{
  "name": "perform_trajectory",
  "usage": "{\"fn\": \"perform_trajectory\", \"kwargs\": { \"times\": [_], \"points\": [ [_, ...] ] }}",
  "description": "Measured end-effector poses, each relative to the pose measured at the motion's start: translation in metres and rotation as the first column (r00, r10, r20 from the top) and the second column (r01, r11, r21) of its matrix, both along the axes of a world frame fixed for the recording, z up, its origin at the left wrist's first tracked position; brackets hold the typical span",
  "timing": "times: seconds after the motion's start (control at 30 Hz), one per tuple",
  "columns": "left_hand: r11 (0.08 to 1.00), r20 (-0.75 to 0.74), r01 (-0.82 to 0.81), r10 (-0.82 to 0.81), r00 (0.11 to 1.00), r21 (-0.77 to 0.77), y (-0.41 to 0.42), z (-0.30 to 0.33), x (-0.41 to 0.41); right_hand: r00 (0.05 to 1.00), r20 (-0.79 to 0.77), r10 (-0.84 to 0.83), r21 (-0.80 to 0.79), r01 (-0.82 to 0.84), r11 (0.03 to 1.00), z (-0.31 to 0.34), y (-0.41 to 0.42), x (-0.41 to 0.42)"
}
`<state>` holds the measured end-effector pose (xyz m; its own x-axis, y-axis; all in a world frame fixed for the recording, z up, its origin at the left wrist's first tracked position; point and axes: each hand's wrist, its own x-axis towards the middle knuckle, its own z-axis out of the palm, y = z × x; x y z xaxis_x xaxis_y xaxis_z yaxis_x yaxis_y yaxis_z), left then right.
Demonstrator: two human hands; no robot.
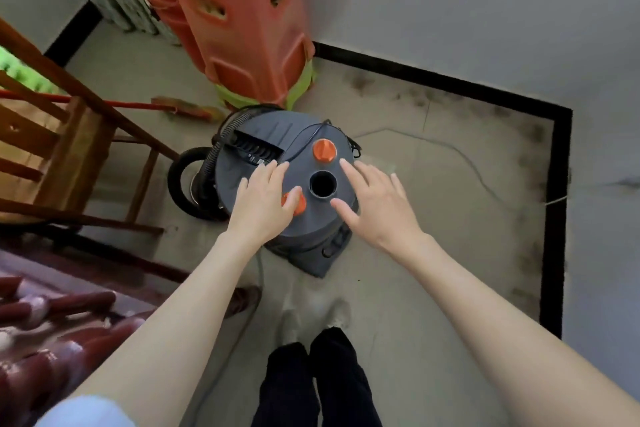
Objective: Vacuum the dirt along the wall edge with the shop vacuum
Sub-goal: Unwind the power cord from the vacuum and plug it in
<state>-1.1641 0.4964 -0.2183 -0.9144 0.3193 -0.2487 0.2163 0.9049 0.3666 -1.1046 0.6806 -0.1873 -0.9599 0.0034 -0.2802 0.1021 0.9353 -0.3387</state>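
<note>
Dark grey shop vacuum [277, 149] at centre, with orange knob [325, 150]. Orange stacked stools [239, 21] at upper centre. Black baseboard [557, 218] at right; dark dirt [530, 135] speckling grey floor [433, 288].

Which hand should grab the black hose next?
Probably the left hand. The coiled hose lies on the left side of the vacuum, just beyond that hand's fingers. The right hand hovers open on the far side of the round port.
</note>
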Motion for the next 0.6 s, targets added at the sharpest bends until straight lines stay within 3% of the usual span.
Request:
{"fn": "perform_trajectory", "kwargs": {
  "times": [0.27, 0.47, 0.6],
  "points": [
    [0.995, 0.012, -0.104, 0.104, 0.994, 0.001, -0.012, -0.06, -0.063, 0.991, -0.024, 0.13, 0.036, -0.129, 0.991, -0.069, -0.012, -0.076],
    [0.997, 0.062, 0.0, 0.005, 0.998, -0.082, -0.043, -0.102, -0.108, 0.97, -0.183, 0.16, 0.033, -0.157, 0.987, -0.121, -0.051, -0.12],
    [0.997, 0.129, 0.078, -0.076, 0.989, -0.013, -0.059, -0.118, -0.135, 0.975, -0.177, 0.134, 0.083, -0.121, 0.989, -0.147, -0.065, -0.138]
  ]
}}
